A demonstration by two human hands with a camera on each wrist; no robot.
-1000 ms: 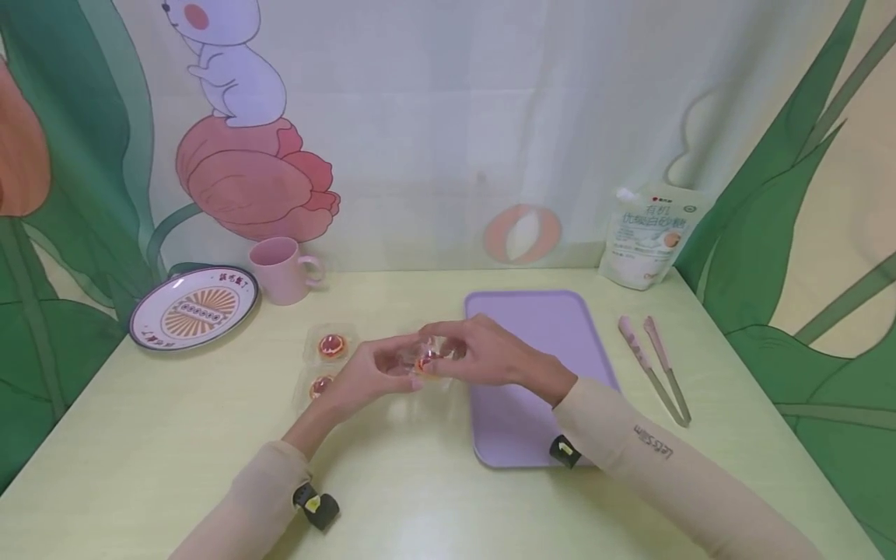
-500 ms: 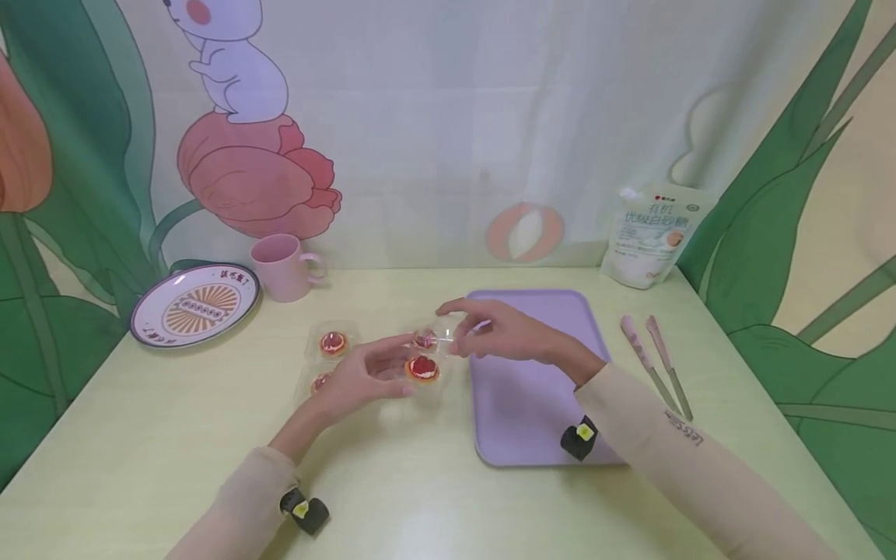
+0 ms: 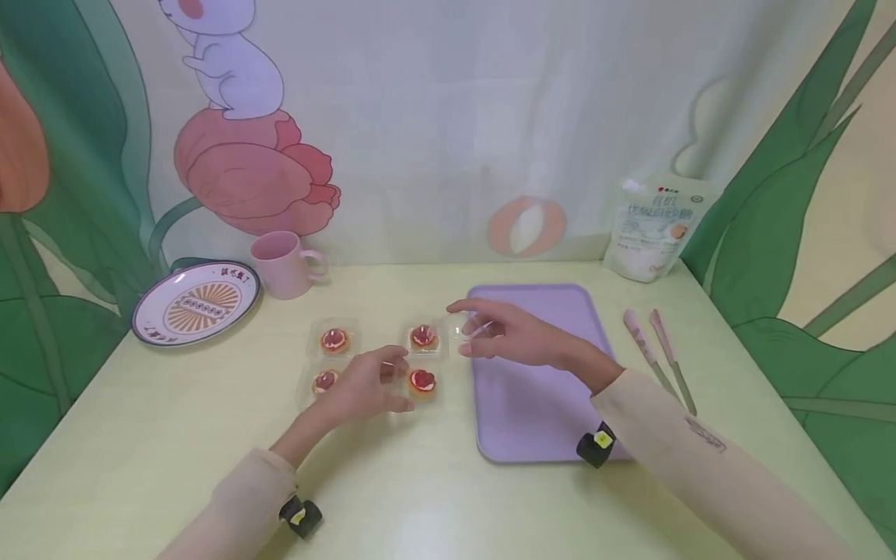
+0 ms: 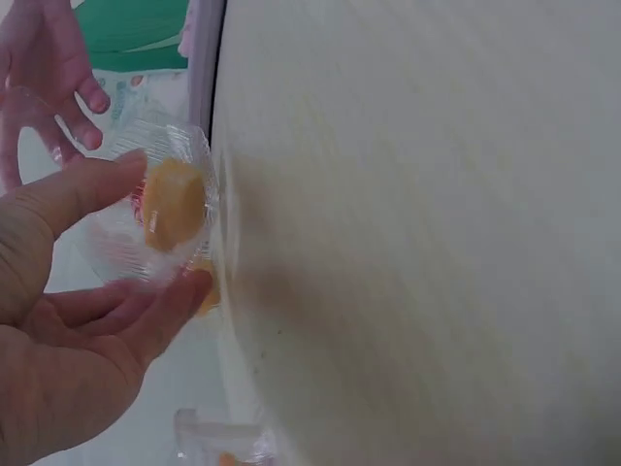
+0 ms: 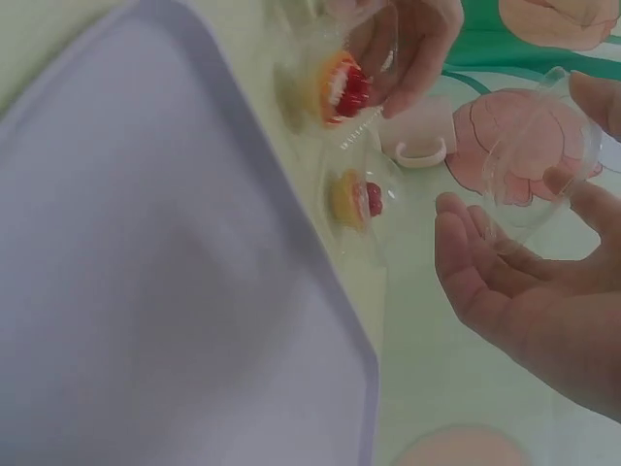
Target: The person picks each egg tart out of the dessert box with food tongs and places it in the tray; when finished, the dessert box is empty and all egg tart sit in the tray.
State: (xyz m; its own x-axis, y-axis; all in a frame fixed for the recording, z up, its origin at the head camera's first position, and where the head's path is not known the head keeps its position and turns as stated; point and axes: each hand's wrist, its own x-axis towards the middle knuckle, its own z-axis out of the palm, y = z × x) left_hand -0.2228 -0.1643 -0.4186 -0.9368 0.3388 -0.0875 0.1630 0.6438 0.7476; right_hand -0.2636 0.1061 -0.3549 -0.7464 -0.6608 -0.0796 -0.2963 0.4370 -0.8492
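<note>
In the head view, my left hand (image 3: 360,389) is at the left side of an uncovered small red-topped tart (image 3: 422,381) in a clear plastic box. The left wrist view shows thumb and fingers around this clear box (image 4: 173,138), the tart's yellow crust showing through it. My right hand (image 3: 514,330), over the purple tray's left part, holds a clear plastic lid (image 5: 532,170) on edge between thumb and fingers. Just behind the uncovered tart sits another boxed tart (image 3: 423,337) under its clear cover. Two more covered tarts, one back (image 3: 334,340) and one front (image 3: 325,381), stand to the left.
The purple tray (image 3: 539,420) lies right of the tarts. Pink-handled tongs (image 3: 661,358) are beyond it, with a white pouch (image 3: 651,229) at the back right. A pink mug (image 3: 283,268) and a patterned plate (image 3: 154,311) stand at the back left.
The clear lid has come off the front right tart, carried right by my right hand. My left hand and the uncovered tart have shifted slightly toward the table's front.
</note>
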